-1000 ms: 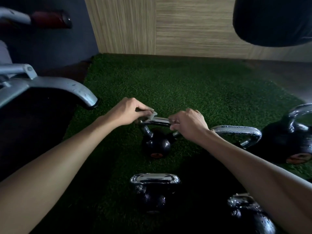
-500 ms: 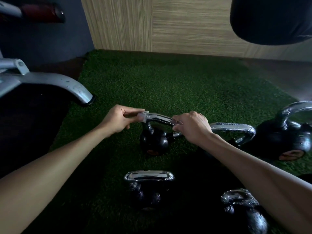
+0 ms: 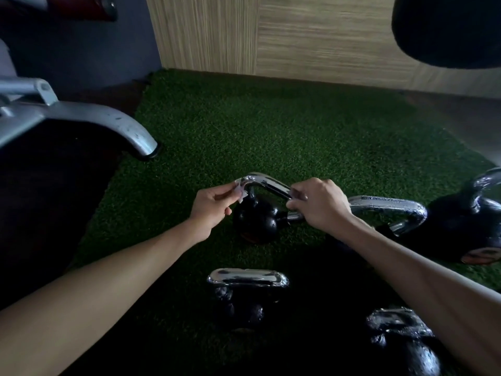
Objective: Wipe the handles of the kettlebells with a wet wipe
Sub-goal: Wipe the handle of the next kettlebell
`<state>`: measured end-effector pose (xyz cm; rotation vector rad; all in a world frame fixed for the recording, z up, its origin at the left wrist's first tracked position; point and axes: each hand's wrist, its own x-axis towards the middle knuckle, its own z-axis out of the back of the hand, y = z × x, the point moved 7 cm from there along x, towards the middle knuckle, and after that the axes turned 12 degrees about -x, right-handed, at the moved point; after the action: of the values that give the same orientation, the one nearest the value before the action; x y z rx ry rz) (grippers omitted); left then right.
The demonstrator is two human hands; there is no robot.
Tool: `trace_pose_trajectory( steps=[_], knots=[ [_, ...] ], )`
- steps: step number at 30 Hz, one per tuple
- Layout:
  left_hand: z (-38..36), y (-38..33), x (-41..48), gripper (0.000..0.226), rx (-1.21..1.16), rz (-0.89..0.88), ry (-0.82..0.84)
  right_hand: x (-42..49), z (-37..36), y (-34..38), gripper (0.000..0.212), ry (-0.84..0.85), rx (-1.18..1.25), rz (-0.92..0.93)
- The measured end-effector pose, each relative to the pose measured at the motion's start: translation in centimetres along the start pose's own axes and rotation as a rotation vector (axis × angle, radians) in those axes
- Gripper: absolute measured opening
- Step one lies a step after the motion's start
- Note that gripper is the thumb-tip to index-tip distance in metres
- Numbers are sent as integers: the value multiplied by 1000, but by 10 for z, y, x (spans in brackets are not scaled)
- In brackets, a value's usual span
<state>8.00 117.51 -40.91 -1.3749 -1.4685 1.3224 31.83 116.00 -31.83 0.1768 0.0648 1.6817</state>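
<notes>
Pinching a wet wipe against the left bend of a chrome handle, the person's left hand presses it to the metal in this head-camera view. The right hand curls round the handle's opposite end, apparently to tilt and steady the small black kettlebell on the green turf. Nearer the person a second kettlebell stands upright, seemingly awaiting its turn. A larger handle lies just beside the right wrist.
</notes>
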Motion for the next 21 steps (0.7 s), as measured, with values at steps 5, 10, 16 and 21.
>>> trace_pose_trajectory(
  steps=[5,10,16,21],
  knots=[
    [-2,17,6,33,-45,157,-119,-9,-6,26,38,44,52,-151],
    [-14,11,7,34,0,174,-62,-8,-9,34,33,85,175,-193],
    [-12,3,11,40,125,122,-43,-10,-18,16,37,379,382,2],
    [-13,-4,8,29,136,11,-124,-9,-20,7,51,382,379,17]
  ],
)
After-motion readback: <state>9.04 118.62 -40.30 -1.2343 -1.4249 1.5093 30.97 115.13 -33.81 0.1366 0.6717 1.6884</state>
